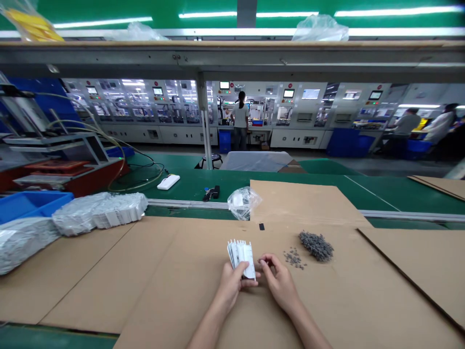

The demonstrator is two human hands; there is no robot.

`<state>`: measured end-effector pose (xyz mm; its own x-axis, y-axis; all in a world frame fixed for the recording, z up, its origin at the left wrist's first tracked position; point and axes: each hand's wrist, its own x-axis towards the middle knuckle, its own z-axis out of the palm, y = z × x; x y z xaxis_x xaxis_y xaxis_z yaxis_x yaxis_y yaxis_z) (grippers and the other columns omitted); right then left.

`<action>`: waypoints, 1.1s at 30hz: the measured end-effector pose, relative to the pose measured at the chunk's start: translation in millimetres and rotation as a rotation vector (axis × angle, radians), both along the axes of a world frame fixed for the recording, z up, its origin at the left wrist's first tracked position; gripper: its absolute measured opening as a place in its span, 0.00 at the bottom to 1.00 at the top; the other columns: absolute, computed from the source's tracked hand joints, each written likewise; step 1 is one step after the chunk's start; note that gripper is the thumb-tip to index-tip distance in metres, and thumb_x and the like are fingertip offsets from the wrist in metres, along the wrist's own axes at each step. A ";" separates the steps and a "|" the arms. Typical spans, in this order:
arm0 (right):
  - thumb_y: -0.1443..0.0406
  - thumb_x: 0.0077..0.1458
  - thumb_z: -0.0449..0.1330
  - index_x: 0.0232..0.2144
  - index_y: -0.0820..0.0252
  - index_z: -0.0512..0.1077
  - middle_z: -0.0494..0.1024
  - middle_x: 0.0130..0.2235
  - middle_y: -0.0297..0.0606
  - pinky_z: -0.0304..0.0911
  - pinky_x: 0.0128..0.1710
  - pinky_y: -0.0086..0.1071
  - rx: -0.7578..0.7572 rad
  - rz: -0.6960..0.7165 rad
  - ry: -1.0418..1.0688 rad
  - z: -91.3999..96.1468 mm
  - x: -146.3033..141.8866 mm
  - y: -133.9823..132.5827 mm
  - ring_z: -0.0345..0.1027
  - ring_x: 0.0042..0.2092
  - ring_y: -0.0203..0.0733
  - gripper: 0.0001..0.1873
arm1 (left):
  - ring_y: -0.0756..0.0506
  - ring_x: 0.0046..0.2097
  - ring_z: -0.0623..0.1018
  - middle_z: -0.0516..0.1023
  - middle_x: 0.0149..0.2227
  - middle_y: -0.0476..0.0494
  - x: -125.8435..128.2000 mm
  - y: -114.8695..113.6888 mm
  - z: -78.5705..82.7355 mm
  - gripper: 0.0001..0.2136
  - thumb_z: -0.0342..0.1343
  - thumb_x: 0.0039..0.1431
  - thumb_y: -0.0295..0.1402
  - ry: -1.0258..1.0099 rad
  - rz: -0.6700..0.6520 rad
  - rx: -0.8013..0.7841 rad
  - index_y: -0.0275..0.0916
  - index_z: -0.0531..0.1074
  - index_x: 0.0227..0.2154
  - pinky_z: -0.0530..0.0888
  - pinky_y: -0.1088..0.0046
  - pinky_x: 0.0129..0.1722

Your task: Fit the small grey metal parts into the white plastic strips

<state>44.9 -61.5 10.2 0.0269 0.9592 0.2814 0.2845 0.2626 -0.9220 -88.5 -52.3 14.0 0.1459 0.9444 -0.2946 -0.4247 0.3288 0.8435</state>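
My left hand (232,281) is closed around a fanned stack of thin white plastic pieces (242,257), thumb across the front one. Just to the right, my right hand (278,278) pinches thumb and forefinger together close to the stack's edge. Whatever sits in that pinch is too small to name. Right of it, a few loose small grey parts (294,258) are scattered on the cardboard (203,300), beside a larger heap of the same grey parts (317,246).
Wrapped bundles of white pieces (118,209) and a blue bin (47,201) stand at left. Behind lie a clear plastic bag (242,201), a small black piece (262,226), a white box-like object (168,182) and a machine with hoses (65,145). A metal post (205,121) rises ahead.
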 end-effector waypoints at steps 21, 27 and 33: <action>0.57 0.48 0.53 0.29 0.62 0.67 0.73 0.29 0.39 0.62 0.33 0.31 -0.037 -0.003 0.195 3.9 -2.4 0.9 0.66 0.33 0.41 0.13 | 0.46 0.23 0.75 0.75 0.26 0.43 1.7 0.8 -4.9 0.14 0.60 0.38 0.34 0.306 0.066 0.205 0.31 0.68 0.28 0.75 0.71 0.20; 0.54 0.45 0.54 0.27 0.62 0.70 0.74 0.29 0.39 0.62 0.31 0.30 -0.174 0.123 0.172 2.9 -3.5 1.7 0.67 0.32 0.42 0.17 | 0.45 0.23 0.75 0.75 0.24 0.42 -1.1 4.3 -9.6 0.14 0.60 0.38 0.35 0.334 0.126 0.205 0.30 0.68 0.27 0.74 0.71 0.20; 0.55 0.46 0.54 0.26 0.62 0.70 0.74 0.26 0.38 0.61 0.30 0.30 -0.128 0.069 0.143 3.1 -2.8 -0.5 0.66 0.30 0.41 0.15 | 0.47 0.19 0.74 0.74 0.22 0.45 -1.2 2.8 -11.2 0.13 0.58 0.40 0.36 0.395 0.111 0.230 0.31 0.68 0.27 0.73 0.72 0.18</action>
<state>42.1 -62.0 13.4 -0.0086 0.9878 0.1553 0.1334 0.1551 -0.9789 -89.7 -49.5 2.9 -0.0405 0.9952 -0.0889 -0.0781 0.0856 0.9933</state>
